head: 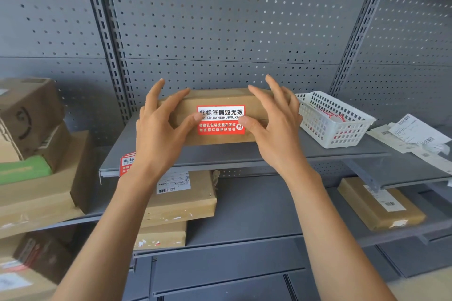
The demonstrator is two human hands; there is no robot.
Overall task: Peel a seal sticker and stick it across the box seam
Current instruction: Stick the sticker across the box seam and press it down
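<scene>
While both thumbs pin the seal sticker (pixel 221 120) to the box (pixel 220 99) — left hand (pixel 159 134), right hand (pixel 276 129) splayed, grasping nothing — rub outward, firmly across the seam.

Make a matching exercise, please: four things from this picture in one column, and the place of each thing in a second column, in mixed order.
Things:
1. seal sticker
2. white basket
3. sticker sheets
4. shipping papers

Places:
A. at the front edge of the shelf, partly hidden behind the left hand
B. on the front face of the box, between both thumbs
C. far right, loose on the next shelf
D. just right of the box, beside the right hand

Pairs: 1-B, 2-D, 3-A, 4-C
</scene>
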